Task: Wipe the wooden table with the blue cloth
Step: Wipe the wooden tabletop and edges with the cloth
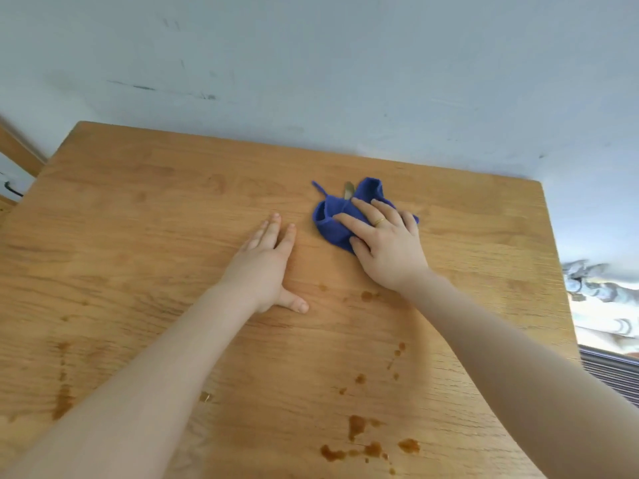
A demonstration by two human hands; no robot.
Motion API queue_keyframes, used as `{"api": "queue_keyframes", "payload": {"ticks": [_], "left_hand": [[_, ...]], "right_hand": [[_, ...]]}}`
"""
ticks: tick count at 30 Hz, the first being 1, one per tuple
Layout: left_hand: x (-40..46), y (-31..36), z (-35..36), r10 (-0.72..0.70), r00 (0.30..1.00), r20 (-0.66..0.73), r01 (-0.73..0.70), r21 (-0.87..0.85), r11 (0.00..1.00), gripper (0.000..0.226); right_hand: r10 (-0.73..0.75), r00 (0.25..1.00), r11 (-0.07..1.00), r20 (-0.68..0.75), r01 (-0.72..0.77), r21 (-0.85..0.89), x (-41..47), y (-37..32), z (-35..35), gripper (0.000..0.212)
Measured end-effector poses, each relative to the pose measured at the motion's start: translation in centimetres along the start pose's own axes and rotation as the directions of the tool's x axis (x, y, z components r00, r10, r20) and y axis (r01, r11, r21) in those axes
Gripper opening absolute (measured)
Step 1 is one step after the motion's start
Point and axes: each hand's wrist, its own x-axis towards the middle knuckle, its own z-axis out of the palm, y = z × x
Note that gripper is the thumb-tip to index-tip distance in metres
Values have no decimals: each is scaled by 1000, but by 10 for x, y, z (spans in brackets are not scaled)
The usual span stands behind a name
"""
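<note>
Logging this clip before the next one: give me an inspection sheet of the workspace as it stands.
Surface: wooden table, brown stains near its front edge.
Job's things: blue cloth, bunched, at the far side.
Clutter: a small greyish thing peeks out behind the cloth; cannot tell what.
Hands: right hand presses flat on the cloth; left hand rests flat on bare wood.
Cables: dark cable at far left.
Surroundings: scuffed pale wall; patterned fabric at right.
</note>
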Motion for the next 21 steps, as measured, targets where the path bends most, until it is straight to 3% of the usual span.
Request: {"api": "queue_keyframes", "payload": {"ticks": [4, 9, 12, 17, 21], "left_hand": [[2, 1, -2, 2, 1000, 0, -2, 25, 1000, 131], [3, -1, 1, 17, 1000, -7, -16, 51, 999, 131], [1, -1, -1, 13, 1000, -13, -12, 54, 998, 130], [-2, 4, -4, 2, 1000, -9, -2, 38, 999, 130], [-1, 5, -4, 4, 1000, -8, -3, 45, 999, 130]], "right_hand": [[-19, 997, 1000, 72, 20, -15, 9, 9, -7, 49], [235, 972, 970, -26, -236, -58, 62, 26, -4, 40], [297, 955, 953, -19, -298, -51, 65, 18, -2, 41], [179, 983, 983, -27, -180, -25, -1, -12, 6, 41], [177, 983, 984, -42, -177, 11, -8, -13, 4, 50]]}}
